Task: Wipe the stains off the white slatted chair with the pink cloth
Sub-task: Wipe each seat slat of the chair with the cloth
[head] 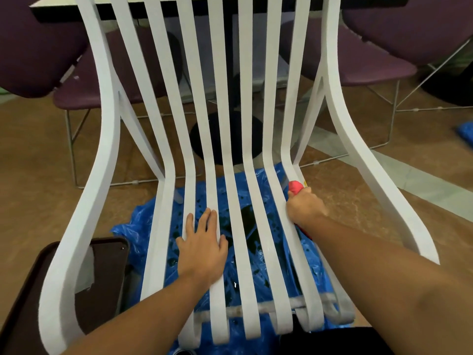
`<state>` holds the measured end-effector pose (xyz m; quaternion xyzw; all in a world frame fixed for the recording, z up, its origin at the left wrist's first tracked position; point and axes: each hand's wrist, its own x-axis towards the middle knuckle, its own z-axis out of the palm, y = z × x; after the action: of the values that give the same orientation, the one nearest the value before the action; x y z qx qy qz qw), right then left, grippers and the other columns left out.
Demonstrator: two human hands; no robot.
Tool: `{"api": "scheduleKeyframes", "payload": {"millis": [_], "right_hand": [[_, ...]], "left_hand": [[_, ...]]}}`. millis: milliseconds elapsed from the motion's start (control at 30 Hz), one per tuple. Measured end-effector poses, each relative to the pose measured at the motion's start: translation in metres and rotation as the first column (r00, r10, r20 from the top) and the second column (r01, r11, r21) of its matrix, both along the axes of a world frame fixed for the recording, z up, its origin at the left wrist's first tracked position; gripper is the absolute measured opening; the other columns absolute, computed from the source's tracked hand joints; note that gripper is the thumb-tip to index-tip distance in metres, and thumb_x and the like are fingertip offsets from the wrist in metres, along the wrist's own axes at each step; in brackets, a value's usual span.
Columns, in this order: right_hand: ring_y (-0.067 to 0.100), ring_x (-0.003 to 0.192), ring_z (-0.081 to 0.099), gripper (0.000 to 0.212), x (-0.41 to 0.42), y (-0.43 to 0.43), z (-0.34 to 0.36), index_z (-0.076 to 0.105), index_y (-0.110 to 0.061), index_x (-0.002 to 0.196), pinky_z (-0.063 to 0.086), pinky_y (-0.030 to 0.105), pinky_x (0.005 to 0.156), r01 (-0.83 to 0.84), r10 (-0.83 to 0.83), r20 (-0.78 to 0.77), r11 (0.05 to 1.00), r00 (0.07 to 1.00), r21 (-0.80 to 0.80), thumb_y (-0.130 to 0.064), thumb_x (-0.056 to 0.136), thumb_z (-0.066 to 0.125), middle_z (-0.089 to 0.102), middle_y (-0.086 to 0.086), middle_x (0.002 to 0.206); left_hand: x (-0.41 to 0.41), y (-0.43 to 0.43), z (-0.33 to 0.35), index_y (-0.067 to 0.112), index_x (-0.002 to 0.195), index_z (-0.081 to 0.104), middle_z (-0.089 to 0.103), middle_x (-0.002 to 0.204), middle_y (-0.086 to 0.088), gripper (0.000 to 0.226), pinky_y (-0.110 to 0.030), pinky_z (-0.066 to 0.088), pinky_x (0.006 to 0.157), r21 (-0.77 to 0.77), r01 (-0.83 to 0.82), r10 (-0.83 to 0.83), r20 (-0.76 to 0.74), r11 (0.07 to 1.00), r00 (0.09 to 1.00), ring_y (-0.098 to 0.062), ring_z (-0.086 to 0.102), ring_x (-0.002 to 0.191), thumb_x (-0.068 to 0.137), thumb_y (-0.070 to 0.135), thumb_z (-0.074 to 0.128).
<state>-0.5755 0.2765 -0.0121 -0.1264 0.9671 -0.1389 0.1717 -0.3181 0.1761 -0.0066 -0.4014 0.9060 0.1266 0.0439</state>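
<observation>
Starting at the lower left, a dark brown tray lies behind the curved left arm of the white slatted chair, with a pale crumpled sheet on it. Behind, at the upper left, stands a purple chair on thin metal legs.

Under the seat, a blue plastic sheet is spread on the brown floor; dark wet patches show on it through the gaps between the slats.

The left hand lies palm down on the seat, left of its middle. Its fingers are straight and slightly spread, resting across 2 neighbouring slats and holding nothing.

Beyond the chair back stands a table with a dark edge, on a round black base.

The right hand is curled round the pink cloth, which bulges above the knuckles; a little more of it peeks out under the wrist. Hand and cloth press against the right-most seat slats, just in front of the bend where seat turns into back.

A 2nd purple chair stands at the upper right, and a scrap of blue plastic shows at the right edge.
</observation>
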Motion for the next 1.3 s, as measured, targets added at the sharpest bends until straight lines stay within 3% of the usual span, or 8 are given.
{"api": "scheduleKeyframes", "payload": {"millis": [233,500,633,767,933,1067,1167,1300], "right_hand": [[0.037,0.102,0.061,0.038,-0.030,-0.030,-0.006,0.041,-0.015,0.106,0.038,0.042,0.079,-0.052,0.048,-0.083,0.997,0.995,-0.051,-0.053,0.100,0.038,0.050,0.008,0.093],[0.039,0.101,0.065,0.046,-0.063,-0.075,-0.011,0.058,-0.010,0.113,0.047,0.044,0.088,-0.066,0.056,-0.127,0.995,0.990,-0.077,-0.050,0.095,0.041,0.067,0.017,0.110],[0.043,0.113,0.060,0.049,-0.073,-0.094,-0.008,0.047,-0.009,0.120,0.043,0.049,0.097,-0.058,0.041,-0.135,0.990,0.990,-0.126,-0.052,0.100,0.036,0.063,0.021,0.122],[0.045,0.111,0.060,0.050,-0.078,-0.105,-0.006,0.041,-0.009,0.122,0.043,0.048,0.090,-0.055,0.020,-0.154,0.973,0.988,-0.225,-0.055,0.104,0.029,0.063,0.023,0.120],[0.043,0.102,0.061,0.050,-0.087,-0.113,-0.005,0.039,-0.011,0.123,0.046,0.049,0.086,-0.048,-0.021,-0.147,0.892,0.989,-0.450,-0.056,0.104,0.031,0.061,0.018,0.109],[0.028,0.092,0.056,0.050,-0.094,-0.120,-0.002,0.039,-0.011,0.128,0.044,0.042,0.081,-0.070,-0.037,-0.175,0.821,0.984,-0.567,-0.054,0.105,0.034,0.058,0.011,0.108],[0.023,0.096,0.055,0.046,-0.099,-0.124,-0.001,0.042,-0.011,0.130,0.046,0.040,0.084,-0.087,-0.048,-0.183,0.745,0.982,-0.662,-0.050,0.105,0.038,0.056,0.004,0.108],[0.028,0.105,0.060,0.045,-0.103,-0.127,-0.001,0.046,-0.010,0.131,0.045,0.036,0.086,-0.088,-0.080,-0.200,0.698,0.976,-0.710,-0.046,0.107,0.036,0.062,0.013,0.117]], "left_hand": [[-0.001,0.000,0.000,0.029,0.160,-0.002,-0.005,0.167,0.013,0.065,-0.059,0.029,0.113,0.017,-0.002,0.002,-0.003,1.000,1.000,-0.027,-0.009,0.154,0.103,0.050,0.025],[-0.001,-0.002,0.001,0.030,0.159,-0.004,-0.009,0.167,0.014,0.066,-0.061,0.026,0.116,0.044,-0.010,0.010,0.007,0.999,1.000,-0.026,-0.013,0.154,0.103,0.050,0.024],[-0.001,-0.003,0.001,0.031,0.160,-0.005,-0.011,0.167,0.014,0.066,-0.062,0.024,0.116,0.060,-0.007,0.006,0.009,0.998,1.000,-0.027,-0.013,0.154,0.103,0.050,0.024],[0.000,-0.003,0.001,0.031,0.159,-0.006,-0.012,0.166,0.014,0.066,-0.061,0.021,0.116,0.059,-0.005,0.005,0.002,0.998,1.000,-0.026,-0.014,0.154,0.104,0.050,0.024],[0.000,-0.003,0.000,0.032,0.159,-0.006,-0.013,0.166,0.016,0.066,-0.059,0.020,0.117,0.060,-0.010,0.010,-0.007,0.998,1.000,-0.025,-0.016,0.153,0.103,0.050,0.024],[-0.001,-0.003,0.000,0.034,0.159,-0.008,-0.015,0.166,0.017,0.066,-0.060,0.018,0.118,0.072,-0.014,0.015,-0.012,0.997,1.000,-0.023,-0.019,0.153,0.103,0.050,0.024],[-0.001,-0.004,0.000,0.034,0.159,-0.008,-0.015,0.165,0.018,0.066,-0.060,0.017,0.118,0.076,-0.016,0.017,-0.010,0.997,1.000,-0.022,-0.020,0.152,0.103,0.050,0.023],[-0.002,-0.005,-0.001,0.035,0.159,-0.008,-0.016,0.165,0.019,0.066,-0.060,0.015,0.118,0.081,-0.016,0.017,-0.013,0.997,1.000,-0.022,-0.021,0.152,0.103,0.049,0.023]]}}
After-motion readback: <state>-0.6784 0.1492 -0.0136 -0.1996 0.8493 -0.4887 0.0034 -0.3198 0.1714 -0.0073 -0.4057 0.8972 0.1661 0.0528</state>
